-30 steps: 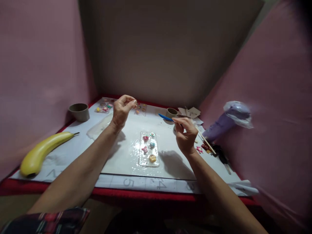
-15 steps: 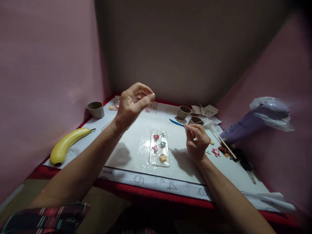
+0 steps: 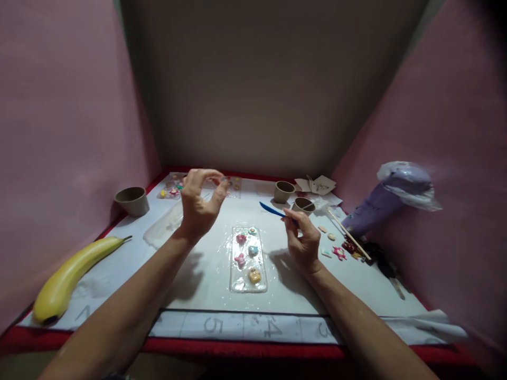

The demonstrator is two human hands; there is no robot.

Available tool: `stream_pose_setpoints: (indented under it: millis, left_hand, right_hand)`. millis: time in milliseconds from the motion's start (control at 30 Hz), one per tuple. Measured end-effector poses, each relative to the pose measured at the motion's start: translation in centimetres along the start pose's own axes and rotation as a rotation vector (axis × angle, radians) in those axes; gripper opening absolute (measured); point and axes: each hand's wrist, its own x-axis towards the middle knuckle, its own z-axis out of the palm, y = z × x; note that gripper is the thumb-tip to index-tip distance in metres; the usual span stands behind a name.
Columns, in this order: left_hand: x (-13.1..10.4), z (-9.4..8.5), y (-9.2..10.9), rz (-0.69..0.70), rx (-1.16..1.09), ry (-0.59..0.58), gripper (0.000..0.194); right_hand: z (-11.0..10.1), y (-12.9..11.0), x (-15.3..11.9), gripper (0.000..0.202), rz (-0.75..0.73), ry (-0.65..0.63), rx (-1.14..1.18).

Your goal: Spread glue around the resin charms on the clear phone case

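My right hand (image 3: pixel 303 237) grips a blue plastic knife (image 3: pixel 271 209), its blade pointing left above the table. My left hand (image 3: pixel 203 203) is raised, thumb and forefinger pinched together; a tiny thing may be at the tips, too small to name. Between and below the hands lies a clear phone case (image 3: pixel 249 285) coated with something wet and glossy. On it sit several small charms: a yellow one (image 3: pixel 254 275), a blue one (image 3: pixel 253 250), a pink one (image 3: pixel 240 259) and a red one (image 3: pixel 241 238).
Right of my right hand lie a pink charm (image 3: pixel 339 253) and a wooden stick (image 3: pixel 348 235). Two cups, one a brown cup (image 3: pixel 284 192), stand behind; another cup (image 3: pixel 132 201) is far left, near a banana (image 3: pixel 75 272). A purple bag-topped roll (image 3: pixel 376 203) leans at right.
My view has shifted, so the table sits lower and more to the left. My left hand is lower in view, its thumb and forefinger still pinched. The knife stays in my right hand.
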Motion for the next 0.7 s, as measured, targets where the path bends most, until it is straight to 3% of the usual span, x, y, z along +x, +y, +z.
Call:
stream_pose_setpoints:
  millis: [200, 467, 700]
  left_hand:
    - [-1.9, 0.7, -2.8, 0.119, 0.191, -0.033, 0.009]
    - [-3.1, 1.4, -2.8, 0.203, 0.247, -0.072, 0.010]
    - [-3.2, 1.4, -2.7, 0.157, 0.242, -0.072, 0.010]
  right_hand:
    - [0.2, 0.9, 0.1, 0.026, 0.129, 0.035, 0.044]
    - [0.3, 0.6, 0.1, 0.017, 0.194, 0.061, 0.109]
    - [0.4, 1.0, -0.1, 0.014, 0.290, 0.036, 0.180]
